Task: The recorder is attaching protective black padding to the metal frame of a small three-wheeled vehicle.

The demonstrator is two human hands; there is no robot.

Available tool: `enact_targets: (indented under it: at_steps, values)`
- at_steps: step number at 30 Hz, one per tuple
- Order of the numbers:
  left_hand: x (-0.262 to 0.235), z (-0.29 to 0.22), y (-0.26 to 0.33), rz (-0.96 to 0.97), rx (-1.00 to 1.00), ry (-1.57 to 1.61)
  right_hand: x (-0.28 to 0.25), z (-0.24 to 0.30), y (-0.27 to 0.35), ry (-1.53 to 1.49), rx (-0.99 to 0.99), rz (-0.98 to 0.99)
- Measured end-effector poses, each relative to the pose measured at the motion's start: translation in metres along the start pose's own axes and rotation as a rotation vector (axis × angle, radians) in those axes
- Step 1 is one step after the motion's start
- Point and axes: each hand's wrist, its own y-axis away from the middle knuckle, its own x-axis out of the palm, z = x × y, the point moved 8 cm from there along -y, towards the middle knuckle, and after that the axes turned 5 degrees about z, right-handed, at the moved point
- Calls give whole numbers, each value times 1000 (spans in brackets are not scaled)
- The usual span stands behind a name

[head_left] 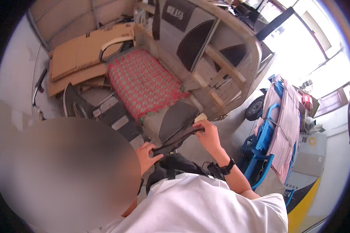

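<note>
Between my two hands stretches a long, narrow black strip (177,143), bowed along its length; whether it is a strap or a piece of trim I cannot tell. Fingers and thumb of my left hand (146,156) close round its left end. Higher up, my right hand (208,136) pinches the other end, with a black band (226,167) on that wrist. Just beyond the strip is the dark end panel (179,119) of a bench seat. A red and green patterned cloth (144,83) covers the seat. A small pale piece (200,117) shows behind my right fingertips.
The seat belongs to a worn vehicle body (221,66) with panelled sides. Flat cardboard (79,58) leans at the far left. To the right stand a blue metal frame (265,136) with pink sheeting, a tyre (255,108) and a grey carton (310,155). A blurred patch hides the lower left.
</note>
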Motion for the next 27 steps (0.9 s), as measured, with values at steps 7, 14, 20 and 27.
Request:
enact_targets:
  at_steps: [7,14,20,27]
  values:
    - [6,-9,-43,113,28,-214,-32,-44,4,-18,108,21]
    - [-31,-61,-81,-17,34,-207,-87,-30,2,205,82,-36]
    - [-104,-148,-52,-124,7,-278,-153,23,4,131,-42,29]
    - [-174,-161,20,1,-360,-513,-133,106,-26,45,-582,267]
